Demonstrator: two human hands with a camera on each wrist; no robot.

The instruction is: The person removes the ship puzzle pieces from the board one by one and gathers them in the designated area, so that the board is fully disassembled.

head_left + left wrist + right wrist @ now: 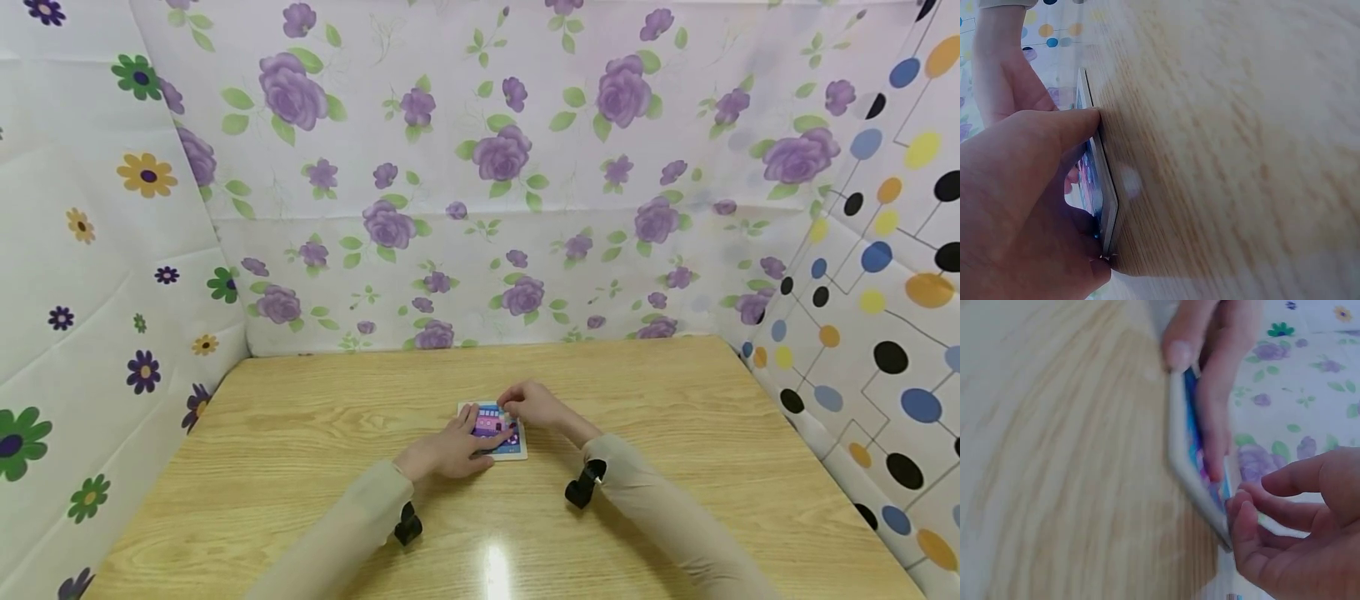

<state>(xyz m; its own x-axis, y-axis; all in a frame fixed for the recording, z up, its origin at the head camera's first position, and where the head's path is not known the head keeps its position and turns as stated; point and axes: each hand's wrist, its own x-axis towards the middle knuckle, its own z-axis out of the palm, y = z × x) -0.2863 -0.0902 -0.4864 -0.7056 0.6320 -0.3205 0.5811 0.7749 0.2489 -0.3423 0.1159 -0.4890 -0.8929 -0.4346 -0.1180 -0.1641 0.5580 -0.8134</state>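
Head view: nearest, two pale sleeves, left (330, 533) and right (675, 517), reach across a wooden table (480, 508), each with a black wrist camera, left (408, 527) and right (581, 490). Beyond them, at the middle of the table, a small square picture board (489, 422) lies flat, with a pale border and a blue, pink and purple scene. On its left side rests the left hand (453, 447), fingers spread and mostly straight across the picture, thumb at the near edge. At its far right corner, the right hand (538, 406) has curled fingers, thumb and fingertip pinching at the board; whether a small loose piece is between them cannot be told. Judging by what shows, most of the picture is in place and the far right corner is the part being worked on; the hands hide too much to tell whether anything is missing. Farthest back hangs a white cloth with purple roses (502, 154), flanked by a flowered cloth (97, 275) left and a dotted cloth (855, 333) right.
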